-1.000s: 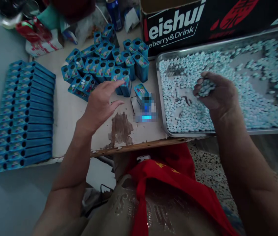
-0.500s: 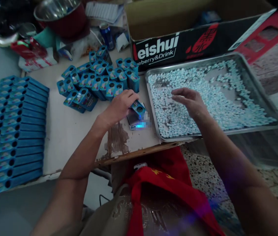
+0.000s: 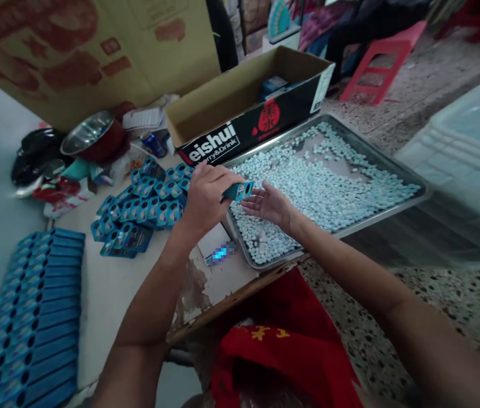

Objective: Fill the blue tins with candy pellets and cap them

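Observation:
My left hand [image 3: 206,195] grips a small blue box [image 3: 240,191], tilted toward the right, with a dark round hole in its end. Close to that end is my right hand [image 3: 270,205], palm turned up and fingers stretched out; I see nothing held in it. Beneath it lies a metal tray [image 3: 424,190] spread with many pale blue and white tablets [image 3: 282,175]. A flat device [image 3: 214,241] with a glowing blue display rests on the table below my left hand.
Several similar boxes [image 3: 137,207] stand clustered left of my left hand. Rows of blue boxes [image 3: 31,317] fill the table's left side. Behind the tray is a long open carton [image 3: 222,139]. A can [image 3: 153,144] and a metal bowl [image 3: 93,133] sit further back.
The view has tilted up. My left hand has raised the box off the flat device toward the tray. My right hand has turned palm up and come close to the box.

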`<action>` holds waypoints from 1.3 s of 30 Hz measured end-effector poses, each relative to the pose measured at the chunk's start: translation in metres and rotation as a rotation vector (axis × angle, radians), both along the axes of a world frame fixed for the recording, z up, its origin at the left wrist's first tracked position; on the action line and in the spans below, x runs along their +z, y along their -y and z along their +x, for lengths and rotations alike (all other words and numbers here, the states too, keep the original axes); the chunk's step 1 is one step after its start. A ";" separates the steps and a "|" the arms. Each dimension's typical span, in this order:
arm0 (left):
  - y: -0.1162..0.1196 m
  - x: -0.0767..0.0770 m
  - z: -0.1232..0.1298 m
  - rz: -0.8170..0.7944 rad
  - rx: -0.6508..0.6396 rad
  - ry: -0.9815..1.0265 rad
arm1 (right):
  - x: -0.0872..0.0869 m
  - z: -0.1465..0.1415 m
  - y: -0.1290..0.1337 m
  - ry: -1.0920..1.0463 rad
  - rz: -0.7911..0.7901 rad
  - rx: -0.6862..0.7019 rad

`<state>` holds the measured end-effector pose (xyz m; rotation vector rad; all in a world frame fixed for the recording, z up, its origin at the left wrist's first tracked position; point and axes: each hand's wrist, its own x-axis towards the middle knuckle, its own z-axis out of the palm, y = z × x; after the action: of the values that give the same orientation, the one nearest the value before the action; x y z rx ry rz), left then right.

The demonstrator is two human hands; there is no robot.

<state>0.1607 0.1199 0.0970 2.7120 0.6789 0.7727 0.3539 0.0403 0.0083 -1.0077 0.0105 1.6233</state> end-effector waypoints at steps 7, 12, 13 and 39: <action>0.009 -0.012 0.020 0.072 0.053 -0.147 | 0.004 0.002 -0.005 -0.261 -0.082 -0.081; 0.008 -0.029 0.012 0.067 0.082 -0.109 | 0.003 -0.001 -0.007 -0.251 -0.106 -0.089; 0.006 -0.034 0.011 0.039 0.097 -0.100 | 0.001 -0.002 -0.007 -0.246 -0.109 -0.081; 0.098 -0.128 -0.124 -0.608 0.569 0.735 | -0.024 0.013 0.019 0.778 0.196 0.318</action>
<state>0.0370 0.0218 -0.0309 1.5294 1.2324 1.3131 0.3667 0.0212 -0.0159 -1.4733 -0.8513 1.3710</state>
